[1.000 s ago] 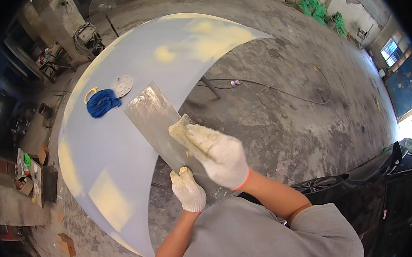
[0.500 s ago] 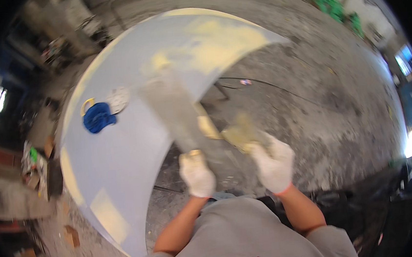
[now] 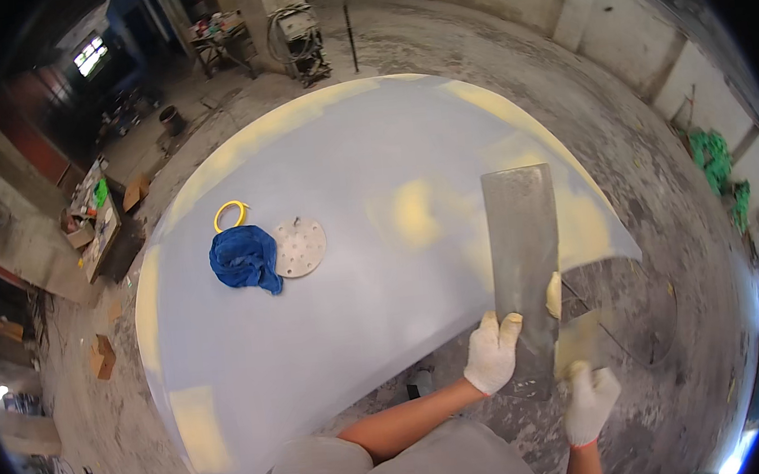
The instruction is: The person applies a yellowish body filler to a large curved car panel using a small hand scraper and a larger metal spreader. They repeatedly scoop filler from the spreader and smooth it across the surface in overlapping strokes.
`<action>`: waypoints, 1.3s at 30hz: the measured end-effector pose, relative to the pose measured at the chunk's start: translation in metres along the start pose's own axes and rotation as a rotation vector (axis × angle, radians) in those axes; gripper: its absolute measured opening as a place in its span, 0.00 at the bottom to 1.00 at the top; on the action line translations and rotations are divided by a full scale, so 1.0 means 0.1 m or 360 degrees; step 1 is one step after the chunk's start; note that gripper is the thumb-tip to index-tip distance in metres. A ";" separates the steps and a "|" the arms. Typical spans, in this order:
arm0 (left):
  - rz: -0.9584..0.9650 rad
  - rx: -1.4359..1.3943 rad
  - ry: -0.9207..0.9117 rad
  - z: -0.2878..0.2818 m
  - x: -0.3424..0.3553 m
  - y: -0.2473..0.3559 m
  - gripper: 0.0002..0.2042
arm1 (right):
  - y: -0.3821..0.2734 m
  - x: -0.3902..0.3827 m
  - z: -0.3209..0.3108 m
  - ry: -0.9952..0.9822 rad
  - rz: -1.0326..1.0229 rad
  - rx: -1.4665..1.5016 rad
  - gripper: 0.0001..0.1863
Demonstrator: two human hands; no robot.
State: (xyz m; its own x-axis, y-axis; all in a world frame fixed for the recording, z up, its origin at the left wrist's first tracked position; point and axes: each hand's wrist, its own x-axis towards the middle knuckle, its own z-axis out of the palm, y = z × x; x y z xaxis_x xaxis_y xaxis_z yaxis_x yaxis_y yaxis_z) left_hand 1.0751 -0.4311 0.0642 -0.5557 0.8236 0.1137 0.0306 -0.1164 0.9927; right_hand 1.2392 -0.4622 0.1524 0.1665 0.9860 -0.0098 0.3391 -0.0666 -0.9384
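My left hand [image 3: 494,353], in a white knit glove, is closed on the lower part of a long flat grey board [image 3: 523,242]. A lump of cream-yellow putty [image 3: 553,296] clings to the board's right edge. Gloved too, my right hand [image 3: 591,404] grips a putty spreader [image 3: 578,337], slightly blurred and smeared yellowish, beside the board's lower end. Beyond my hands spreads a large curved grey panel [image 3: 343,330] with several pale yellow filler patches; the board overlaps its right part in view. The left glove's thumb and fingertips are stained yellow.
On the panel's left lie a crumpled blue cloth [image 3: 244,260], a round sanding disc [image 3: 301,246] with holes and a yellow tape roll [image 3: 230,216]. A cable [image 3: 599,322] runs over the floor at right. A wheeled machine [image 3: 298,45] stands beyond the panel.
The view has turned, showing more of the far room. Both hands, with board and spreader, now appear farther right in the picture, and the board stands more upright. Both grips are kept.
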 end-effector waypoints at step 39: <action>-0.0370 0.0052 0.1005 4.17 1.52 0.01 0.29 | 1.85 5.27 -2.77 -0.0357 0.0805 0.1233 0.20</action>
State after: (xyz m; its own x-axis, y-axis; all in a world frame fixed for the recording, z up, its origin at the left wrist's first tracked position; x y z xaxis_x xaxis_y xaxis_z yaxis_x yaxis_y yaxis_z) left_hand 1.3370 -0.0747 0.0988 -0.9298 0.3412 -0.1382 -0.1290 0.0497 0.9904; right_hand 1.6457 0.0026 0.0695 -0.0835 0.8798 -0.4680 -0.4458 -0.4530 -0.7720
